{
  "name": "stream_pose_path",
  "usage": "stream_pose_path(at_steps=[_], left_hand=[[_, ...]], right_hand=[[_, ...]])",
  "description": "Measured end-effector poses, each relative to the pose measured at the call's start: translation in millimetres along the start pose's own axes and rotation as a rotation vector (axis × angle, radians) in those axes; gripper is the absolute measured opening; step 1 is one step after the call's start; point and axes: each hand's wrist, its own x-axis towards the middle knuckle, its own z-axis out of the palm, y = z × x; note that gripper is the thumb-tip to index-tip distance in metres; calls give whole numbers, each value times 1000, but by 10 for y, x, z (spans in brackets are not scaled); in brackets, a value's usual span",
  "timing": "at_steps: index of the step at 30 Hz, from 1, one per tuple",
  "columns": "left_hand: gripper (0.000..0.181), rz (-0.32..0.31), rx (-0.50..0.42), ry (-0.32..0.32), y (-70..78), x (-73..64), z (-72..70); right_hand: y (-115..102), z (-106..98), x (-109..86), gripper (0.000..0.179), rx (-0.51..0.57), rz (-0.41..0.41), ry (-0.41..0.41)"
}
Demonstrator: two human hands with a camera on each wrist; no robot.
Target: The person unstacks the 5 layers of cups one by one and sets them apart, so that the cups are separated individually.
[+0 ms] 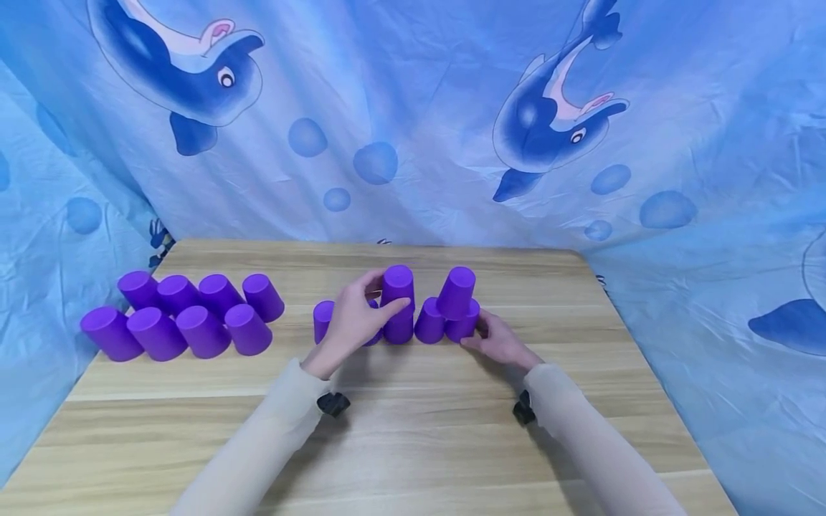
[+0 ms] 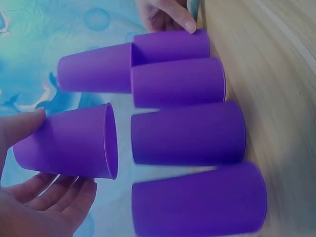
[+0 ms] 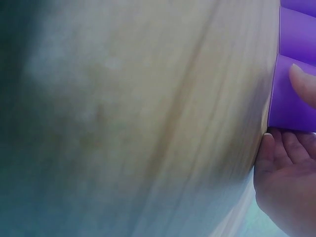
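My left hand holds an upside-down purple cup between thumb and fingers. In the left wrist view, this cup's rim hangs a little above the row of upturned cups, apart from them. The row includes a middle cup and a left-end cup, and my left hand partly hides its left part. Another cup stands across the tops of the two rightmost cups. My right hand grips the right-end cup low down, thumb on its near side, fingers behind.
On the left of the wooden table stand several more upturned purple cups in two rows. A blue curtain with dolphins hangs behind the table and at its sides. Each wrist carries a small black device.
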Motion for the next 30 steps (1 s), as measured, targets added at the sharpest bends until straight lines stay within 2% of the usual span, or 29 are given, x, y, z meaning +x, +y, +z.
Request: stream_pose_path(at_steps=[8, 13, 21, 26, 30], left_hand=[[54, -21, 13, 74, 4, -173, -333], [58, -52, 51, 122, -57, -301, -585], [56, -53, 42, 172, -185, -526, -958], [55, -94, 92, 220, -222, -688, -1171], [59, -151, 133, 251, -265, -778, -1321]], right_hand=[[10, -8, -1, 63, 18, -1, -13], [9, -7, 1, 63, 27, -8, -10], [14, 6, 2, 63, 30, -3, -7], [13, 4, 12, 62, 40, -8, -14], [8, 5, 11, 61, 36, 1, -12]])
